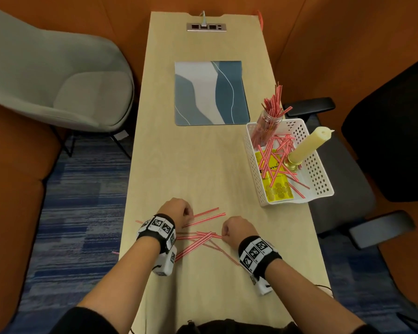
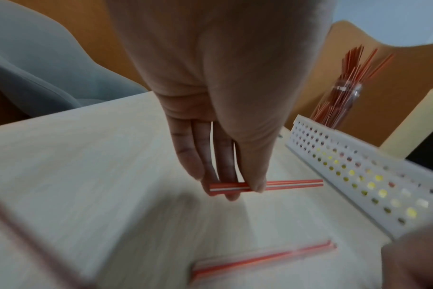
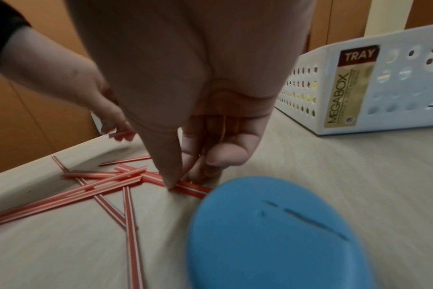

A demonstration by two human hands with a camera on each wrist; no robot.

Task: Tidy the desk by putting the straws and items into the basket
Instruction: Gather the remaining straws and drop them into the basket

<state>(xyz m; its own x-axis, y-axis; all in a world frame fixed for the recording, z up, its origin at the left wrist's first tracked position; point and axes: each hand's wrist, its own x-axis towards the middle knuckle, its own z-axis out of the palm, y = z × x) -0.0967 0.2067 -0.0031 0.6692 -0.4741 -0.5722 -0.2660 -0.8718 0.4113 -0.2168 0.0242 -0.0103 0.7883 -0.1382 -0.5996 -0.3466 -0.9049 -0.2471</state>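
Left hand (image 2: pixel 225 109) pinching a red-and-white striped straw (image 2: pixel 279 184) between thumb and fingers, low over the tabletop (image 1: pixel 203 169). Right hand (image 3: pixel 185 109) down on the loose straw pile (image 1: pixel 200 239), thumb and fingertips clamped on one straw end (image 3: pixel 191 188). More straws scattered flat around both hands at about 6 o'clock. White perforated basket (image 1: pixel 321 174) off at 2 o'clock, already holding loose straws, a jar of straws (image 1: pixel 267 126), a yellow packet (image 1: pixel 276 189) and a cream candle (image 1: pixel 309 144) on a brass holder.
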